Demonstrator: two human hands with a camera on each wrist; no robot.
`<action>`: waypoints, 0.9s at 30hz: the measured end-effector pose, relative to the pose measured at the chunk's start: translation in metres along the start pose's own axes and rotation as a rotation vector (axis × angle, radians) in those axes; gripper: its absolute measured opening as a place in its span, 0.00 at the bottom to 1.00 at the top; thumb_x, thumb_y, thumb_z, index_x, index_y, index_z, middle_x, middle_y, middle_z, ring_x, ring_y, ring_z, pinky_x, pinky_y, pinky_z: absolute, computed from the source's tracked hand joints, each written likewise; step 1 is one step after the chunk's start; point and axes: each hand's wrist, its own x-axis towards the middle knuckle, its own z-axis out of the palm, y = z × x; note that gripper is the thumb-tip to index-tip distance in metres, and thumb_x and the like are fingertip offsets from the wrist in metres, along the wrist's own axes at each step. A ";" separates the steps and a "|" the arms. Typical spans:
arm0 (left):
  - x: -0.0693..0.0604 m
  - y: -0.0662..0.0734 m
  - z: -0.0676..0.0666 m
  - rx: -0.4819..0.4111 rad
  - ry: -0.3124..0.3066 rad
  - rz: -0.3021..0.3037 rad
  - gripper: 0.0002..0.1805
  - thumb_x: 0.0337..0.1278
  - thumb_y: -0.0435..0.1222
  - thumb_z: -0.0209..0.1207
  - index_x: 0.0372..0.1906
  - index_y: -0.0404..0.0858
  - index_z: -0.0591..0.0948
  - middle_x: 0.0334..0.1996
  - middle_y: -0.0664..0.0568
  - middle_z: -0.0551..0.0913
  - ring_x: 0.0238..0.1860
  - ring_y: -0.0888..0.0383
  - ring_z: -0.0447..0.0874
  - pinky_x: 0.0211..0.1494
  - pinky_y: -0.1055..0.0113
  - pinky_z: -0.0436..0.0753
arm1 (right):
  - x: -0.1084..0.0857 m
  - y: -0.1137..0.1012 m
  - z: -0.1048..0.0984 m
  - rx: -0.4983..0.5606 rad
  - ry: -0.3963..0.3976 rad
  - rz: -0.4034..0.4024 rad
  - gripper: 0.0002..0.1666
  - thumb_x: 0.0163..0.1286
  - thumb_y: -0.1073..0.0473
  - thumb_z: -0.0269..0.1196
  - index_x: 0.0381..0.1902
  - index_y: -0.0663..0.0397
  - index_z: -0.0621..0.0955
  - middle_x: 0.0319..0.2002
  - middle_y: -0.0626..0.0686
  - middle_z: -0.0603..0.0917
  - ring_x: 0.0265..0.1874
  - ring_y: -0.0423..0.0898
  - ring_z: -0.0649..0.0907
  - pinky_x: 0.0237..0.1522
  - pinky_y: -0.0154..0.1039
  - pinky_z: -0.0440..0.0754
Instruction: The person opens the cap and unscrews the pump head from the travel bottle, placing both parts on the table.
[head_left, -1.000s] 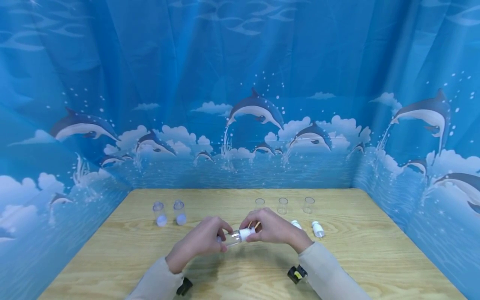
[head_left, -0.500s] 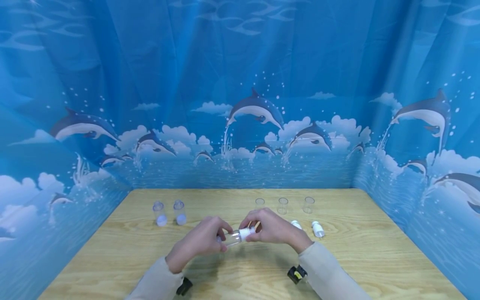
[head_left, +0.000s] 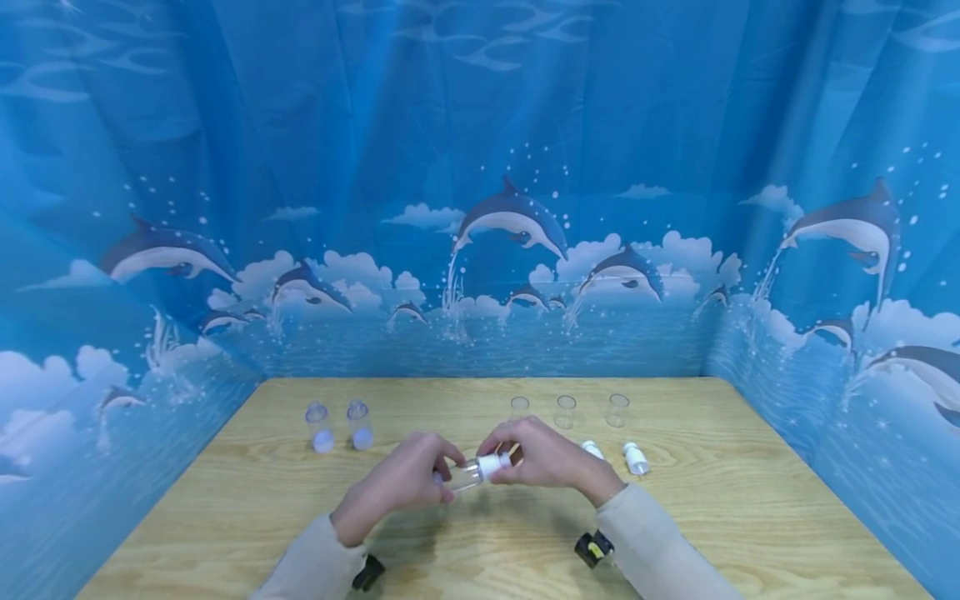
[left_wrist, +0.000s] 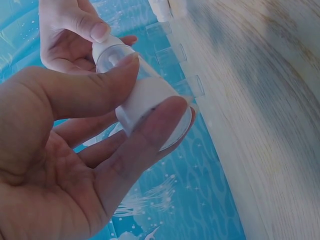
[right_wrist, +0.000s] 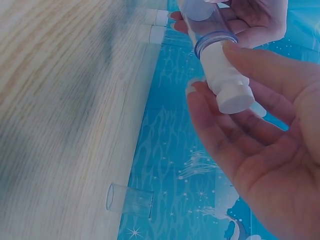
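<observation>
Above the middle of the table, my left hand (head_left: 408, 477) grips a clear bottle (head_left: 467, 477) by its lower end, thumb on one side and fingers on the other. The bottle lies tilted nearly sideways, and its white bottom (left_wrist: 145, 102) shows in the left wrist view. At the other end my right hand (head_left: 543, 454) pinches a white pump top (right_wrist: 227, 80) between thumb and fingers. This top sits at the bottle's rim, its narrow tip pointing toward the right palm. How deeply it is seated I cannot tell.
Two clear bottles with whitish bottoms (head_left: 319, 427) (head_left: 360, 425) stand at the back left. Three clear open cylinders (head_left: 565, 412) stand along the back right. Nearer, beside my right wrist, are two white pump tops (head_left: 636, 458), one partly hidden. A dolphin-print curtain (head_left: 480, 208) surrounds the wooden table (head_left: 225, 500).
The fingers of my right hand have shifted very slightly on the white pump top. My left hand, the bottle and the things on the table look unmoved.
</observation>
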 end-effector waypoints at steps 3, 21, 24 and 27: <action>0.000 0.000 0.000 0.002 -0.001 -0.003 0.25 0.42 0.23 0.74 0.52 0.33 0.87 0.36 0.42 0.91 0.33 0.56 0.89 0.37 0.61 0.90 | 0.000 0.000 0.000 0.005 -0.012 0.003 0.20 0.64 0.64 0.72 0.54 0.55 0.85 0.49 0.52 0.89 0.42 0.37 0.85 0.45 0.29 0.87; 0.000 -0.001 0.000 -0.011 -0.001 0.001 0.25 0.42 0.23 0.74 0.52 0.32 0.86 0.36 0.40 0.91 0.33 0.56 0.88 0.38 0.59 0.90 | -0.001 0.002 -0.002 0.002 -0.021 -0.016 0.19 0.80 0.55 0.57 0.60 0.61 0.82 0.48 0.58 0.89 0.39 0.53 0.89 0.40 0.29 0.87; 0.000 -0.001 0.000 -0.012 0.000 0.003 0.25 0.42 0.23 0.74 0.52 0.32 0.86 0.36 0.41 0.91 0.33 0.56 0.88 0.38 0.60 0.89 | -0.001 0.002 -0.001 0.006 -0.020 -0.012 0.17 0.79 0.58 0.58 0.57 0.61 0.83 0.46 0.57 0.89 0.38 0.54 0.89 0.38 0.29 0.87; 0.001 -0.001 -0.001 -0.013 -0.002 0.008 0.25 0.43 0.23 0.74 0.52 0.32 0.86 0.36 0.41 0.91 0.33 0.57 0.88 0.38 0.60 0.89 | -0.001 0.001 -0.001 0.000 -0.015 -0.013 0.15 0.77 0.59 0.60 0.55 0.60 0.84 0.46 0.56 0.89 0.38 0.53 0.89 0.40 0.28 0.86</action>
